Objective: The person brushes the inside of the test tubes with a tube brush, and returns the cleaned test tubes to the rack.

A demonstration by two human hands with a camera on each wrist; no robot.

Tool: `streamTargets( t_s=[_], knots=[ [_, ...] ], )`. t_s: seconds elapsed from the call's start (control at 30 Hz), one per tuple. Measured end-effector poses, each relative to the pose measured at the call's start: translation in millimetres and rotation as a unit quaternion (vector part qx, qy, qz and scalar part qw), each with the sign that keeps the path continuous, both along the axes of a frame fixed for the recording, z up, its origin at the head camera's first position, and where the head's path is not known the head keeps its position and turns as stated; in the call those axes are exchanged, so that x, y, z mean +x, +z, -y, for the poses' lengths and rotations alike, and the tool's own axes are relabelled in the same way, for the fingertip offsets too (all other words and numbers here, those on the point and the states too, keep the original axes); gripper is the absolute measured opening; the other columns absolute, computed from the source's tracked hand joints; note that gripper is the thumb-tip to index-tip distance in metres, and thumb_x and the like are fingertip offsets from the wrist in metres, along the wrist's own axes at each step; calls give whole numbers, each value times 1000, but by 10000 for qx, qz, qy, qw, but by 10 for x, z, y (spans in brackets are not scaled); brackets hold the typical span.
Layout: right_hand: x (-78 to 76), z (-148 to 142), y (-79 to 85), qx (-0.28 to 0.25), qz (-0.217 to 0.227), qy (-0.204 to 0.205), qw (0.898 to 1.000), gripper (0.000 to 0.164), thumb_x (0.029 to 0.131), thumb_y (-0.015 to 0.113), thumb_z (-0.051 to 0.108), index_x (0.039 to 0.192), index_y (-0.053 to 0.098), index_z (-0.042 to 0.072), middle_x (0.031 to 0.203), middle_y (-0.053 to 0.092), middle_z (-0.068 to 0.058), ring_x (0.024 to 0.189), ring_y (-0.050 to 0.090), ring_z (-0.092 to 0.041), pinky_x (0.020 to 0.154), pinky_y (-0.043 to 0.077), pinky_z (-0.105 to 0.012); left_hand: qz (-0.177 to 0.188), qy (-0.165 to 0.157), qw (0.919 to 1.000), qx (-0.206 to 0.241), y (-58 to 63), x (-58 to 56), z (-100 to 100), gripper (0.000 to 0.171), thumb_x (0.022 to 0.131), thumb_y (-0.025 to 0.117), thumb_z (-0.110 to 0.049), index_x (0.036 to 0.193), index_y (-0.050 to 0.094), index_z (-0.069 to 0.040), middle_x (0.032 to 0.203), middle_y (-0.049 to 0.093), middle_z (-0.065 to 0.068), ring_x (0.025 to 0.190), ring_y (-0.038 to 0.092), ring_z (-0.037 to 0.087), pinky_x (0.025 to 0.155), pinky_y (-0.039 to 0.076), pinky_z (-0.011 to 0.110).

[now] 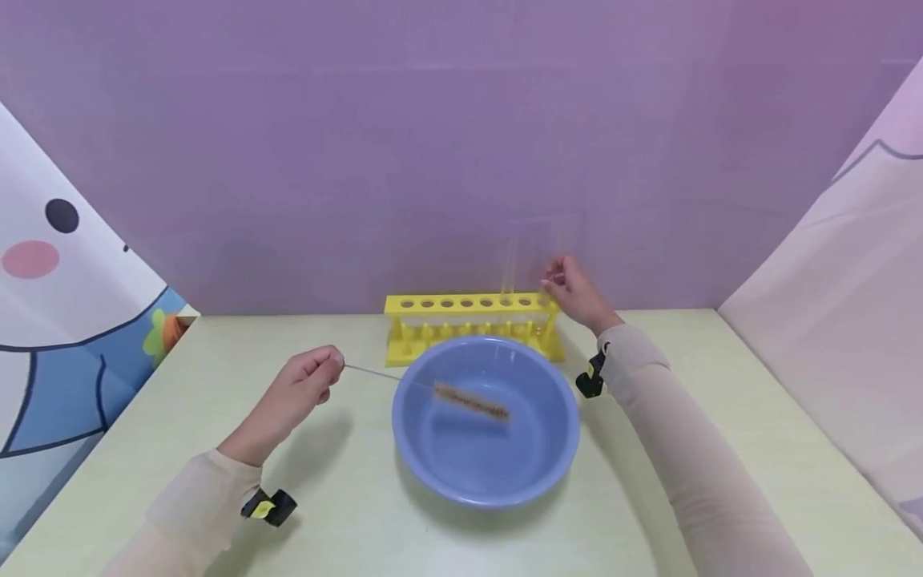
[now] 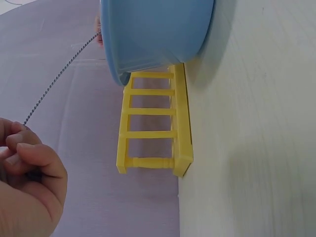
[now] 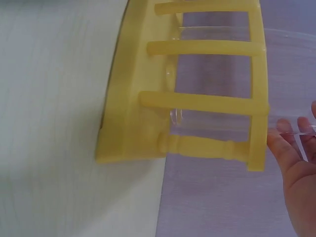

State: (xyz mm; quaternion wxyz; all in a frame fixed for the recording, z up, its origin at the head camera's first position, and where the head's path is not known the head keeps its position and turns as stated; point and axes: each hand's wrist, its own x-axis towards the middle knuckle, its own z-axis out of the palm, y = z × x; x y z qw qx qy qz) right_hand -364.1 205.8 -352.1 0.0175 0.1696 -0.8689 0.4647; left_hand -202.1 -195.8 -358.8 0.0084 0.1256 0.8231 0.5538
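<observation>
My left hand (image 1: 303, 381) pinches the twisted wire handle (image 2: 61, 71) of a test tube brush. Its brown bristle head (image 1: 472, 403) hangs at a slant over the blue basin (image 1: 486, 501). Farther back on the right, my right hand (image 1: 577, 296) holds a clear test tube (image 3: 217, 121) between thumb and fingers, just above the rack's top bar. That tube stands in the end hole of the yellow test tube rack (image 1: 472, 304). Another clear test tube (image 1: 509, 268) is upright in a hole a little to the left. The glass is faint against the backdrop.
The basin stands on the pale table (image 1: 346, 513), directly in front of the rack. A purple backdrop (image 1: 447, 144) rises close behind the rack. Printed cloth (image 1: 54, 320) hangs at the left, and a pale cloth (image 1: 851, 320) borders the table at the right.
</observation>
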Motion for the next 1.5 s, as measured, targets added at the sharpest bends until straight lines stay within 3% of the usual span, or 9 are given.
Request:
streamTargets(
  t_s=[0.33,0.6,0.77,0.9,1.03,1.17,1.23,1.3,1.5],
  knots=[
    [18,-16,-123,99,129,-11,9999,28,97,48,8,119,34,-2,114,44,-18,112,48,-35,99,39,-49,150,-70,9999,-43,-52,-3,32,29,101,41,-20,77,43,-5,66,34,1,53,33,13,53,33,27],
    [17,-4,-151,-148,-85,57,9998,32,97,49,7,121,32,-5,114,44,-22,112,48,-38,100,38,-49,39,-104,9999,32,-43,0,17,31,101,42,-21,76,42,-3,66,34,0,53,33,12,53,33,26],
    [53,31,-120,-391,61,-162,9991,59,92,58,11,138,24,2,129,39,-23,122,42,-38,101,36,-50,68,-75,9999,16,-59,0,35,31,101,41,-20,77,42,-2,66,35,0,53,34,12,52,33,26],
    [157,94,-2,-808,-471,-485,9944,85,83,69,10,147,13,8,137,33,-22,125,38,-38,102,34,-53,51,-23,10000,1,-69,10,38,31,101,41,-19,77,42,0,66,35,0,53,34,12,52,33,26],
    [246,161,125,-1449,-1634,-885,9718,93,77,76,8,146,14,6,133,36,-22,118,39,-34,101,34,-48,-25,63,10000,-15,-50,5,51,31,101,40,-18,76,42,0,65,34,0,53,34,11,52,33,26],
    [421,251,217,-2150,-2692,-1341,9291,75,77,74,4,136,28,0,118,41,-25,97,43,-19,93,37,-36,5,75,10000,54,-49,20,31,30,101,40,-17,76,41,0,64,34,-1,52,33,12,52,33,26],
    [524,300,267,-2281,-2975,-1433,9159,61,77,72,-1,126,36,-5,109,44,-26,88,43,-12,86,39,-31,31,62,9999,95,-51,33,14,29,101,40,-16,75,42,-2,64,34,-1,52,33,11,51,33,25],
    [524,299,254,-2150,-3004,-1301,9201,50,79,70,-3,119,41,-9,103,46,-27,84,46,-13,82,40,-31,50,51,9999,113,-57,41,3,29,101,40,-15,75,43,-2,64,35,-1,52,33,11,51,33,25],
    [363,237,188,-1166,-1900,-478,9737,40,85,66,1,117,45,-9,106,54,-25,94,55,-26,88,46,-39,55,6,9999,88,-87,34,-18,30,101,40,-15,75,42,1,65,35,0,52,33,11,51,33,25]
  ],
)
